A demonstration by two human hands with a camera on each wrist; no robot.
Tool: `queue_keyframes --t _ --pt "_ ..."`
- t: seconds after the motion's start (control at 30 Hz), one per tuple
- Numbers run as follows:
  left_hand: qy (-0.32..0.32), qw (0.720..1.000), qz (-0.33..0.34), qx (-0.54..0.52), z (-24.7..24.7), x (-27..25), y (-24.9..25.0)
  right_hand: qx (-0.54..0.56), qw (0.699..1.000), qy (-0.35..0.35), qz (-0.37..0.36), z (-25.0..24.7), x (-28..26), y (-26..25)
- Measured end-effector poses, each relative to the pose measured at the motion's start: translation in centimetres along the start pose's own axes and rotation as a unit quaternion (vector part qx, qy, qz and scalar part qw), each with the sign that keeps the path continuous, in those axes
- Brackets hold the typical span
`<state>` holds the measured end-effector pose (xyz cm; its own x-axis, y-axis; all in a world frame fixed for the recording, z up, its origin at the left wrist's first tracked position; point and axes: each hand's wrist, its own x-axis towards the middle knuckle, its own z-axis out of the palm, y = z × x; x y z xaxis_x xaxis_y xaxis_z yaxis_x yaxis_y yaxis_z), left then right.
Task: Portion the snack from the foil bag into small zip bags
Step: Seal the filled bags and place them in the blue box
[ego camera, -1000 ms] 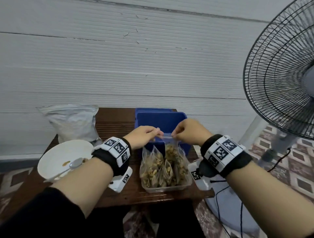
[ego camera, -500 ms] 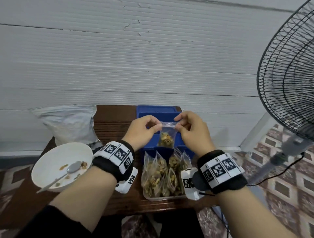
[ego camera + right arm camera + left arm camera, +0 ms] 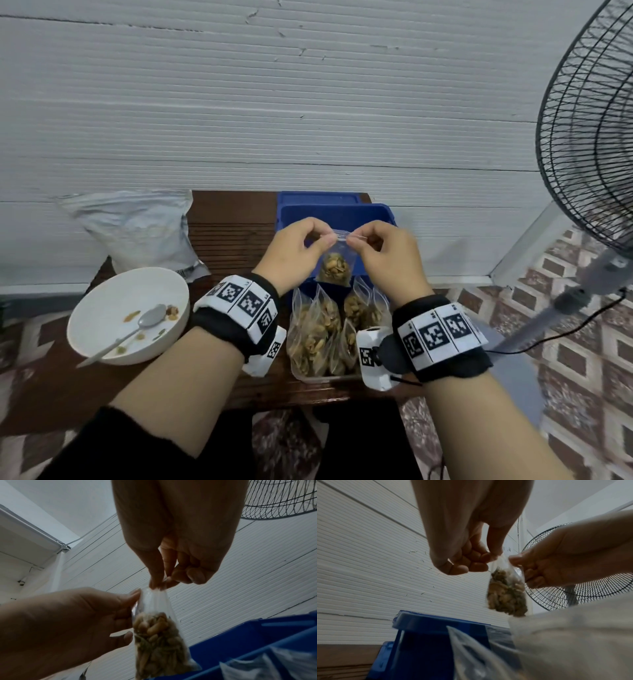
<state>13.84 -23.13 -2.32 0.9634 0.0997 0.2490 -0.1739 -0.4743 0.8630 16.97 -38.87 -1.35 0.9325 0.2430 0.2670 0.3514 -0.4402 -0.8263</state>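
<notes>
I have the small clear plastic zip bag of brown snack pieces (image 3: 334,265) raised above the blue plastic bin (image 3: 373,214) and the clear tub of filled bags (image 3: 329,377) on the brown wooden desk (image 3: 233,240). In my judgement, the step in hand is sealing. To do it well, I should keep the strip taut and level, run the pinch along its whole length, and keep the contents clear of the track. Left hand (image 3: 294,251) grip: thumb and forefinger closed on the bag's top left corner. Right hand (image 3: 387,258) grip: closed likewise on the top right corner. The crumpled silver foil bag (image 3: 137,229) stands at the desk's left rear.
</notes>
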Motion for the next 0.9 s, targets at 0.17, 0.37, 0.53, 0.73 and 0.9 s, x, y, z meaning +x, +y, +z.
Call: queue_keyframes --t 0.17,0.37,0.53,0.73,0.9 --pt "0.008 0.999 -0.023 -0.038 -0.2 -0.2 0.0 -0.015 1.0 0.021 -0.004 0.0 0.0 -0.1" --pt "0.022 1.0 -0.01 -0.012 -0.6 -0.3 0.6 -0.022 0.999 -0.016 -0.021 -0.1 -0.2 -0.6" --pt "0.019 0.999 -0.012 -0.031 -1.2 -0.1 0.8 -0.065 0.996 -0.028 -0.049 -0.7 0.4 -1.5" --pt "0.006 0.998 -0.021 -0.056 -2.6 1.2 0.6 -0.144 0.985 -0.08 -0.051 -2.6 2.8 -3.1" --pt "0.081 0.989 -0.126 -0.001 -4.1 3.6 -2.3 -0.212 0.969 -0.127 -0.029 -4.9 6.5 -3.9"
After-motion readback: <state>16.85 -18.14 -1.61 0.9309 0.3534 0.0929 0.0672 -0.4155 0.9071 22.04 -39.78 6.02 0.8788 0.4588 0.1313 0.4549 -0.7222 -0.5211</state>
